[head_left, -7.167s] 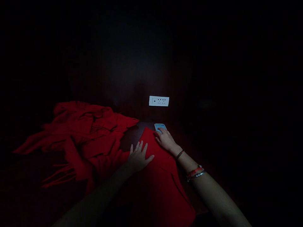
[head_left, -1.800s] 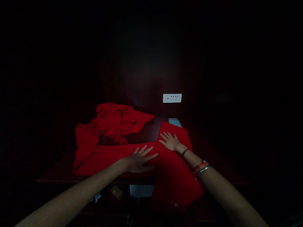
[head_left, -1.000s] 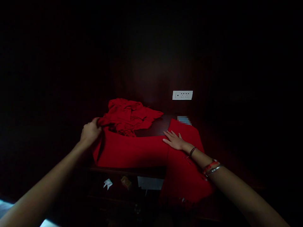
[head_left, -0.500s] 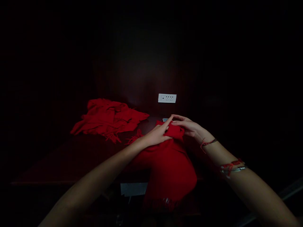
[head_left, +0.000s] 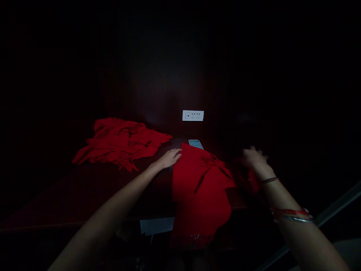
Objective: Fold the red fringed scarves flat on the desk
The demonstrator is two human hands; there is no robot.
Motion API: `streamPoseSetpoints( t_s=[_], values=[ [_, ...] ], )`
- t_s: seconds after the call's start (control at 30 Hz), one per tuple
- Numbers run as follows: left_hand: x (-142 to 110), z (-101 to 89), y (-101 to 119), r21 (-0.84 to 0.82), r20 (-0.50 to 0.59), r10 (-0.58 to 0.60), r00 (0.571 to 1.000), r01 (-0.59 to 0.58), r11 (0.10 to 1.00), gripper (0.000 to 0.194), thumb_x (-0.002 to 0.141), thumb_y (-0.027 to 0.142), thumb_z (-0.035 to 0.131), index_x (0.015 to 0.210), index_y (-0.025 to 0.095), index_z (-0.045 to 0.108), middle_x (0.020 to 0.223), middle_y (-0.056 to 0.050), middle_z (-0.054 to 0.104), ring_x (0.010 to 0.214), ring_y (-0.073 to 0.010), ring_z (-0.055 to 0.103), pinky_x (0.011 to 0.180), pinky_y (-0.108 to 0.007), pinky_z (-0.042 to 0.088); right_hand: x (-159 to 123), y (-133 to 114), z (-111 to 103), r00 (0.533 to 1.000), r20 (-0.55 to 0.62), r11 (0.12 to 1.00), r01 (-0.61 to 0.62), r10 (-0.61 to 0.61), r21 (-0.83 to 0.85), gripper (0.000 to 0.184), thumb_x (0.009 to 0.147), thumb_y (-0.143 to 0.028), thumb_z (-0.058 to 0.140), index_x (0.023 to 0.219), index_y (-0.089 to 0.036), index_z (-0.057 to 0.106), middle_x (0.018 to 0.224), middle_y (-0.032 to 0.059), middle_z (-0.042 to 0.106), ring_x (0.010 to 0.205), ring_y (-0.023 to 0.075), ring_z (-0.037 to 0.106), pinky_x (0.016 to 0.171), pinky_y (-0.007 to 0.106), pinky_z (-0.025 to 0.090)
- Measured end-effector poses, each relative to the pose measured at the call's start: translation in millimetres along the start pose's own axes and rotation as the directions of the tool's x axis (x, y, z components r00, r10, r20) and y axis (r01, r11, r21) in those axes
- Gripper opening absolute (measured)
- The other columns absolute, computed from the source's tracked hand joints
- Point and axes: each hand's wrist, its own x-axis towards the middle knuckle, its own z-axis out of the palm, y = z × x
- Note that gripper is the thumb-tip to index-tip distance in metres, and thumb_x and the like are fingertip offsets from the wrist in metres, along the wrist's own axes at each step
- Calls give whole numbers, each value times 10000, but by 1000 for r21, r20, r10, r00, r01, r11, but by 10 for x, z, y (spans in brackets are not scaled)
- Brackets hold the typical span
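Observation:
A red fringed scarf (head_left: 197, 210) lies over the front edge of the dark table, and its tasselled lower end hangs down. Fringe and a fold show on its upper part. My left hand (head_left: 169, 158), with a ring on it, is at the scarf's upper left edge, fingers closed on the cloth there. Off to the right, my right hand (head_left: 255, 158) is smeared by motion. Red cloth shows dimly beside and below it, but whether the fingers grip it is unclear. Bracelets circle my right forearm.
A second red fringed cloth (head_left: 118, 143) lies crumpled at the back left of the table (head_left: 70, 195). Behind the scarf lies a phone (head_left: 195, 143) with its screen lit. A white socket panel (head_left: 193, 115) is on the dark wall. A pale sheet (head_left: 156, 226) shows below the table edge.
My hands, close together over the bunched scarf before, have moved apart, the right one far to the right. The scarf's upper part is spread flatter, and more of the phone shows.

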Motion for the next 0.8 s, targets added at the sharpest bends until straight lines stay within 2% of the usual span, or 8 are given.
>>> streamPoseSetpoints(
  t_s=[0.03, 0.07, 0.13, 0.2, 0.37, 0.53, 0.63, 0.8],
  values=[
    [21, 70, -1, 17, 63, 15, 998, -16, 1000, 379, 823, 293, 286, 1129, 128, 437, 1178, -66, 458, 1102, -148, 381, 935, -258, 268, -13, -128, 58, 999, 37, 999, -33, 33, 1, 369, 714, -291, 451, 1037, -135, 535, 1090, 213, 441, 955, 347, 448, 680, 491, 382],
    [37, 131, 2, 13, 121, 34, 992, -36, 999, 393, 831, 306, 267, 1153, 137, 416, 1202, -57, 437, 1121, -142, 358, 942, -253, 254, -20, -274, 104, 995, 77, 998, 56, -59, 43, 391, 721, -290, 449, 1093, -178, 496, 1164, 174, 397, 1007, 320, 420, 730, 464, 376],
    [43, 220, 3, -24, 236, 73, 969, -69, 997, 430, 839, 372, 234, 1198, 177, 366, 1236, -36, 399, 1135, -139, 341, 945, -257, 245, -11, -569, 171, 915, 143, 913, 344, -378, 219, 411, 751, -336, 415, 1139, -207, 452, 1191, 109, 401, 1034, 230, 417, 818, 358, 357],
    [3, 269, -26, -41, 326, 85, 941, -76, 996, 477, 823, 458, 227, 1224, 218, 324, 1255, -29, 372, 1142, -155, 332, 948, -296, 233, 21, -799, 223, 824, 177, 824, 471, -538, 313, 453, 757, -400, 399, 1166, -207, 421, 1176, 81, 434, 1036, 198, 418, 847, 311, 337],
    [-246, 215, -256, 48, 341, 49, 939, -69, 996, 494, 787, 528, 268, 1222, 296, 287, 1299, -10, 299, 1198, -171, 217, 960, -440, 94, 135, -1000, 289, 749, 284, 799, 533, -598, 278, 400, 728, -359, 464, 1098, -207, 486, 1076, 71, 528, 961, 198, 484, 804, 283, 356],
    [-447, -2, -584, 129, 319, -70, 945, 29, 991, 480, 781, 534, 266, 1195, 298, 329, 1284, -16, 326, 1189, -178, 236, 949, -470, 48, 232, -1090, 253, 667, 307, 733, 637, -679, 238, 349, 739, -320, 445, 1061, -212, 522, 1048, 68, 544, 936, 193, 504, 764, 262, 379],
    [-528, -75, -735, 141, 264, -143, 954, 109, 984, 482, 785, 524, 258, 1189, 275, 344, 1285, -27, 323, 1193, -177, 225, 954, -455, 42, 238, -1193, 234, 665, 349, 745, 641, -660, 187, 472, 685, -374, 511, 1126, -211, 473, 1171, 82, 454, 1015, 234, 452, 786, 297, 372],
    [-590, -91, -794, 96, 243, -151, 958, 132, 987, 460, 814, 487, 201, 1201, 275, 329, 1288, -13, 320, 1197, -153, 216, 961, -441, 58, 204, -1103, 88, 746, 296, 798, 592, -596, 113, 282, 707, -259, 478, 962, -188, 575, 968, 85, 578, 869, 199, 532, 728, 268, 381]
  ],
)
